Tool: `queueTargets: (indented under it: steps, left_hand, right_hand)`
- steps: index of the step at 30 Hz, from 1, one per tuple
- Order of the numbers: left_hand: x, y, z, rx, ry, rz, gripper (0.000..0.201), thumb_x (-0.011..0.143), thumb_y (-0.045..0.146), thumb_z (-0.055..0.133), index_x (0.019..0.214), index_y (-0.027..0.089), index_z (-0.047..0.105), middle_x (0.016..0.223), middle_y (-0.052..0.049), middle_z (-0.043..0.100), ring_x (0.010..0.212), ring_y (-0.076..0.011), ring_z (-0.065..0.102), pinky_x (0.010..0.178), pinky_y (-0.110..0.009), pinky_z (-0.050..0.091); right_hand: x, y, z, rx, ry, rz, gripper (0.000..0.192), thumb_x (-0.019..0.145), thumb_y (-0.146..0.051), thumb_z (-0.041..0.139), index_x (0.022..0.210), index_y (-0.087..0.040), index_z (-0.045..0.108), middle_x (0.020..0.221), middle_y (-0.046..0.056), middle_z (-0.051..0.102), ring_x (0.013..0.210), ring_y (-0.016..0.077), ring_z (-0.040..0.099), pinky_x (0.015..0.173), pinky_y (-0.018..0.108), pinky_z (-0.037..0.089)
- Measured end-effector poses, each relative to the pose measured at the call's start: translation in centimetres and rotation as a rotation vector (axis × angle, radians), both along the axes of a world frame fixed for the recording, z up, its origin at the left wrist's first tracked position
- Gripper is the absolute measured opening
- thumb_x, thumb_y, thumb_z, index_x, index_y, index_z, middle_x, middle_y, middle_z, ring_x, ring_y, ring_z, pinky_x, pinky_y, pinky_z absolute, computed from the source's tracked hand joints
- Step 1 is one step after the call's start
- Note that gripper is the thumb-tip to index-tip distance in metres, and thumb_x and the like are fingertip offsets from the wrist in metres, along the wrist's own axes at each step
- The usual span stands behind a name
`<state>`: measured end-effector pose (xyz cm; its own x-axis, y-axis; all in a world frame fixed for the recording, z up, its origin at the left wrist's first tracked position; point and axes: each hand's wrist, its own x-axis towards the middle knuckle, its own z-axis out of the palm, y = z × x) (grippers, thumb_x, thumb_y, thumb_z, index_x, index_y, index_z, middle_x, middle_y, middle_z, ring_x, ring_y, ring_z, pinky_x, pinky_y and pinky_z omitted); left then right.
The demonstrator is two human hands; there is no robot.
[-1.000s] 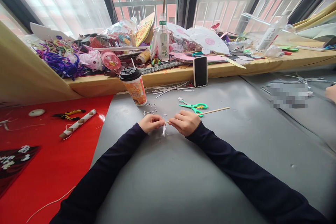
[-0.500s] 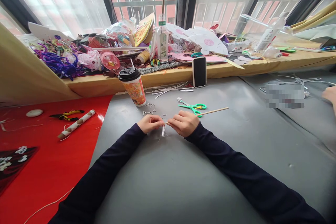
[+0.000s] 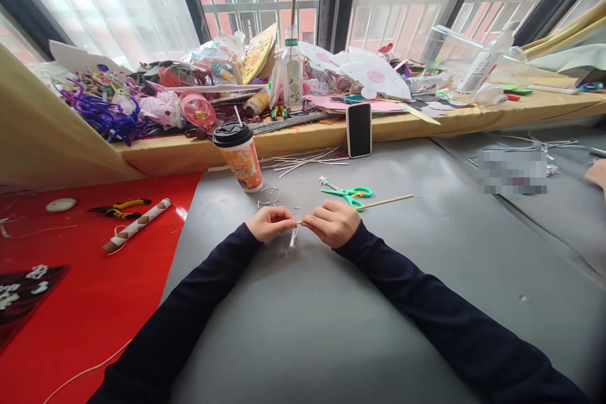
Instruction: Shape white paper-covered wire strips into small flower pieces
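Both hands meet just in front of the green scissors (image 3: pixel 349 192) on the grey worktop (image 3: pixel 331 315). The right hand (image 3: pixel 334 223) pinches a thin wooden stick (image 3: pixel 386 201); the left hand (image 3: pixel 271 222) grips its near end, where a white strip (image 3: pixel 294 237) dangles.

Little has changed: the white strip (image 3: pixel 294 237) hanging between the hands has swung slightly and sits a bit higher, and a co-worker's hand (image 3: pixel 597 173) has edged further right.

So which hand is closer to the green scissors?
Right. The right hand sits just below the green scissors, nearly touching the handles; the left hand lies farther off, to their lower left.
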<state>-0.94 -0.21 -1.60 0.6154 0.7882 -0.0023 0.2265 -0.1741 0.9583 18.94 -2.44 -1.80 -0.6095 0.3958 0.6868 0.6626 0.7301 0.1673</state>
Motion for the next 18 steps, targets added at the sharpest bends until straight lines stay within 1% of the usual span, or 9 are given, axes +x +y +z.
queueTargets:
  steps: [4,10,15,18]
  left_hand:
    - [-0.06,-0.05,0.02,0.016,0.005,-0.008,0.029,0.070,0.038,0.054,0.072,0.009,0.056,0.069,-0.004,0.053,0.058,-0.0076,0.042,0.053,-0.020,0.036]
    - [0.03,-0.20,0.03,0.072,-0.022,-0.013,0.027,0.070,0.036,0.056,0.072,0.009,0.056,0.070,-0.004,0.053,0.062,-0.0086,0.045,0.058,-0.021,0.038]
    - [0.13,-0.05,-0.16,-0.023,-0.032,0.040,0.028,0.070,0.036,0.055,0.074,0.009,0.057,0.059,0.000,0.048,0.053,-0.0064,0.041,0.050,-0.020,0.034]
    - [0.14,0.05,-0.16,-0.063,-0.070,0.085,0.030,0.068,0.036,0.057,0.082,0.009,0.059,0.063,-0.001,0.050,0.055,-0.0069,0.044,0.052,-0.020,0.036]
  right_hand:
    - [-0.04,0.02,-0.13,0.010,-0.011,-0.008,0.024,0.084,-0.031,0.041,0.077,-0.021,0.061,0.059,0.001,0.052,0.061,0.0110,0.034,0.057,0.027,0.023]
    - [-0.15,-0.05,-0.03,0.039,-0.031,-0.019,0.021,0.083,-0.027,0.043,0.077,-0.022,0.062,0.059,0.000,0.053,0.060,0.0114,0.034,0.057,0.027,0.023]
    - [0.02,0.19,-0.09,0.017,0.014,-0.042,0.021,0.082,-0.030,0.043,0.079,-0.022,0.062,0.060,0.001,0.054,0.061,0.0118,0.037,0.058,0.027,0.024]
    - [0.15,0.29,-0.20,0.018,0.051,-0.066,0.020,0.081,-0.030,0.045,0.081,-0.021,0.063,0.061,0.001,0.055,0.062,0.0123,0.038,0.057,0.027,0.025]
